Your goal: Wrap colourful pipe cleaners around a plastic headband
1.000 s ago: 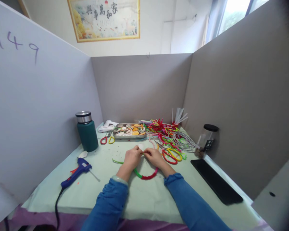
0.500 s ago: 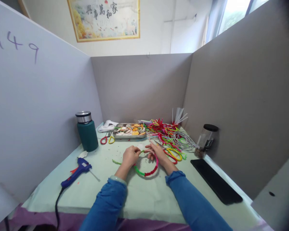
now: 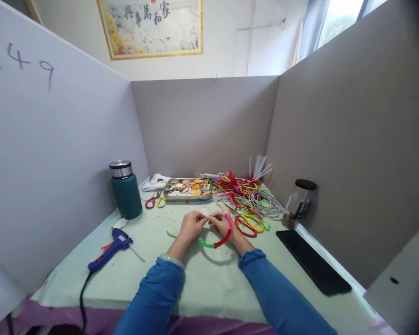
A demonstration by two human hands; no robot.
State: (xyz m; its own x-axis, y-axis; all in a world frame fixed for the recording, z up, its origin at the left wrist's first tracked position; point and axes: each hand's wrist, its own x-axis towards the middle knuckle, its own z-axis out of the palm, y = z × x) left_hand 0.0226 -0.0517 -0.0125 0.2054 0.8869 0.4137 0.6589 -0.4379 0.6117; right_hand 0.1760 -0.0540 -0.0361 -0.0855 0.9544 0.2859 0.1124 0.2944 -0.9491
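A curved ring of fuzzy wire (image 3: 223, 240), with green, red and pink sections, hangs just above the table between my hands. My left hand (image 3: 191, 226) is closed on it at the upper left, and a loose green end (image 3: 171, 234) sticks out to the left of that wrist. My right hand (image 3: 220, 222) pinches the ring near its top, its fingertips almost touching those of my left hand. The exact bit between the fingertips is too small to make out. Red-handled and yellow-handled scissors (image 3: 246, 226) lie just right of my right hand.
A metal tray (image 3: 188, 198) of shell-like pieces stands at the back, beside a pile of coloured fuzzy wires (image 3: 235, 186). On the left are a green bottle (image 3: 126, 195) and a blue glue gun (image 3: 108, 255). A jar (image 3: 299, 202) and black slab (image 3: 312, 260) are on the right.
The fingers of my right hand have closed into a pinch, and the hands have come closer together. The ring has tilted and shifted slightly right and up.
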